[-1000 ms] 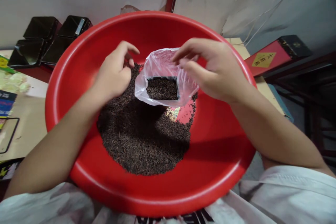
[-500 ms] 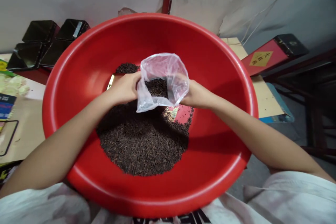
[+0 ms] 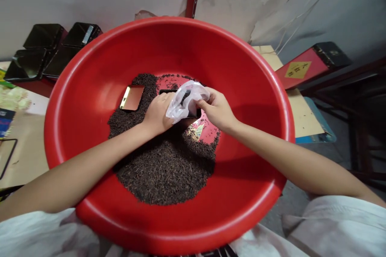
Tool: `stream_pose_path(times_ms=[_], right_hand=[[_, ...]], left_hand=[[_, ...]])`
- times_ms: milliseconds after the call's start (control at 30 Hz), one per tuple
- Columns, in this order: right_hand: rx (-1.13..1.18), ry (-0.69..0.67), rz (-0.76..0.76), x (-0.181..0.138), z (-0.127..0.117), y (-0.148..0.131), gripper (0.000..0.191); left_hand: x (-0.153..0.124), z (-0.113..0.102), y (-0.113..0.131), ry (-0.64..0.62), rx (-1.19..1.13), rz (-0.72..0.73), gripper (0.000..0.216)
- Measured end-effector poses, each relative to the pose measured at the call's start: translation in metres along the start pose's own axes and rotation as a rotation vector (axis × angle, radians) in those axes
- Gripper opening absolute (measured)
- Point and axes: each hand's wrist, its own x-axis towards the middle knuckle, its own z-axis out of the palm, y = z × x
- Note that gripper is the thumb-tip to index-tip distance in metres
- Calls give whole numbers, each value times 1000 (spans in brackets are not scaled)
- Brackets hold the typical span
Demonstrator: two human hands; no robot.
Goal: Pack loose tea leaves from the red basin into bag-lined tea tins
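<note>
The yellow diamond-shaped paper label (image 3: pixel 298 70) on the red rectangular canister with a black end (image 3: pixel 320 64) bears three dark Chinese characters: the first reads "大", the second appears to be "紅", and the third is too indistinct to confirm. White characters on the blue printed packet (image 3: pixel 5 122) at the left edge, and black lettering on the pale fabric shirt (image 3: pixel 340 225), are cropped and illegible.

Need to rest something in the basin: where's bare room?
Bare: right wall of the basin, between right hand, forearm and rim; front strip, between dark leaves and near rim. Crowded: the middle, with left hand and plastic bag.
</note>
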Motion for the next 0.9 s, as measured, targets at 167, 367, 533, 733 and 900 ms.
stream_pose_path(times_ms=[167,367,533,733,900], right_hand=[[204,97,132,-2,4,-1,9],[297,-62,118,-6,3,-4,48],[-21,-127,-74,-7,1,-3,73],[-157,50,-105,-6,10,4,39],[178,114,114,-2,7,4,32]], left_hand=[[7,-26,-3,-201,-355,38,77],[12,-44,-1,-131,-371,-33,42],[11,-32,-1,127,-395,-227,19],[-1,-12,9,75,-787,-360,39],[0,-17,11,-267,-967,-218,50]])
